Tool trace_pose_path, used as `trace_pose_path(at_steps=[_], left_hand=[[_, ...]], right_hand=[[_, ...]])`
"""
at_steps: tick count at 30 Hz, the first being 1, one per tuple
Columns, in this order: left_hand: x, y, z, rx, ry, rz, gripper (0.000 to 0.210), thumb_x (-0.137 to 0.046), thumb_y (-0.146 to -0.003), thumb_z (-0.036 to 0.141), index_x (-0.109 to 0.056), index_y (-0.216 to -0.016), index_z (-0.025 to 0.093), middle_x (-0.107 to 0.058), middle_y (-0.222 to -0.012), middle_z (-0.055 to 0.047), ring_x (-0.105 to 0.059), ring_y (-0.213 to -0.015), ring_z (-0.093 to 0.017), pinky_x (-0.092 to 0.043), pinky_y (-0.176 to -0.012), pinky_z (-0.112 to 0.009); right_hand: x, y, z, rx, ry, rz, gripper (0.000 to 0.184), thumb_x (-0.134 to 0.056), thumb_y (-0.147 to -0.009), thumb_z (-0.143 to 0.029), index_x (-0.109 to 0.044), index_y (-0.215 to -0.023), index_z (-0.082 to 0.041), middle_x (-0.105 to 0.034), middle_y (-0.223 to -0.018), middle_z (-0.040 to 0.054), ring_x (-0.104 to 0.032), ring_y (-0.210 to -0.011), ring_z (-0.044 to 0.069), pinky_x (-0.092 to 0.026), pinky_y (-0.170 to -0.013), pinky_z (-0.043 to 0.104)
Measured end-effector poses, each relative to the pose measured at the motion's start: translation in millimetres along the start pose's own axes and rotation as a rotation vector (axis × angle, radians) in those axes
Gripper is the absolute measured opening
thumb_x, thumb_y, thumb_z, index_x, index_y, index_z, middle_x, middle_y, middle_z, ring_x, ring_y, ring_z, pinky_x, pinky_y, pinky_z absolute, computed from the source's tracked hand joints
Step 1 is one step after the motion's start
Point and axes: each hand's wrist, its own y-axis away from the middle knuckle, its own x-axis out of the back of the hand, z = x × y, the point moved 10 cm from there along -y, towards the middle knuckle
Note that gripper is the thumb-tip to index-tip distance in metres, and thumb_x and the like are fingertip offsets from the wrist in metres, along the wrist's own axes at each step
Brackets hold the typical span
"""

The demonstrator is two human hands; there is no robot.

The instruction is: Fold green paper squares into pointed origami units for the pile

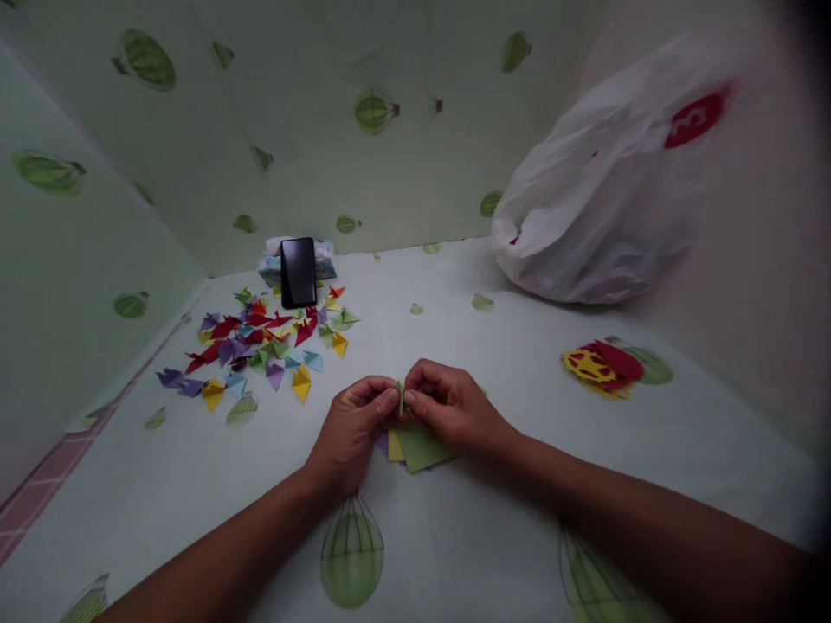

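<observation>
I've L hand (pixel 351 424) & R hand (pixel 458 408) pinching green paper (pixel 401 400) above coloured sheets (pixel 425 448), prob. mid-fold; next move likely needs steady fingertip pressure.

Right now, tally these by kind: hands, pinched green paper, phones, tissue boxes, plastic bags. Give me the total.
Left hand and right hand: 2
Pinched green paper: 1
Phone: 1
Tissue box: 1
Plastic bag: 1
Total: 6

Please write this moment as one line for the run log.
left hand: pinches small green paper | right hand: pinches same piece | beneath: colored paper sheets | left: folded paper shapes, phone
</observation>
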Motion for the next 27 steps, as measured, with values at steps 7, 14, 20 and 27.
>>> trace_pose_path(at_steps=[7, 14, 20, 27], left_hand=[[-5.5, 0.8, 1.1, 0.005, 0.009, -0.058, 0.018, -0.083, -0.070, 0.025, -0.071, -0.076, 0.014, -0.066, -0.065, 0.000, -0.061, -0.061, -0.010, -0.050, -0.063, -0.021], [-2.0, -1.2, 2.9, -0.027, -0.040, -0.046, 0.017, -0.081, -0.071, 0.025, -0.070, -0.078, 0.014, -0.066, -0.066, 0.001, -0.058, -0.062, -0.010, -0.048, -0.065, -0.020], [-0.4, -1.7, 6.9, -0.081, -0.178, -0.084, 0.014, -0.075, -0.079, 0.026, -0.068, -0.082, 0.015, -0.063, -0.071, 0.001, -0.054, -0.066, -0.009, -0.043, -0.066, -0.019], [-6.6, 0.4, 4.3, -0.052, -0.203, -0.130, 0.017, -0.070, -0.083, 0.030, -0.063, -0.082, 0.015, -0.058, -0.069, 0.001, -0.050, -0.064, -0.009, -0.039, -0.061, -0.021]], right_hand=[[-3.2, 0.2, 0.9, -0.073, -0.116, -0.041, 0.018, -0.057, -0.083, -0.032, -0.049, -0.074, -0.019, -0.054, -0.058, -0.0031, -0.046, -0.046, 0.008, -0.036, -0.045, 0.022], [-0.4, -0.4, -4.9, 0.006, -0.010, -0.028, 0.016, -0.055, -0.085, -0.028, -0.051, -0.073, -0.018, -0.055, -0.059, -0.0019, -0.046, -0.051, 0.010, -0.036, -0.049, 0.023], [0.5, 2.9, -12.4, 0.116, 0.185, 0.022, 0.011, -0.054, -0.083, -0.019, -0.053, -0.072, -0.017, -0.059, -0.063, -0.0002, -0.047, -0.054, 0.010, -0.035, -0.051, 0.023], [-0.9, 3.2, -9.5, 0.083, 0.093, -0.022, 0.015, -0.055, -0.085, -0.024, -0.054, -0.071, -0.017, -0.057, -0.062, -0.0007, -0.046, -0.055, 0.010, -0.035, -0.051, 0.023]])
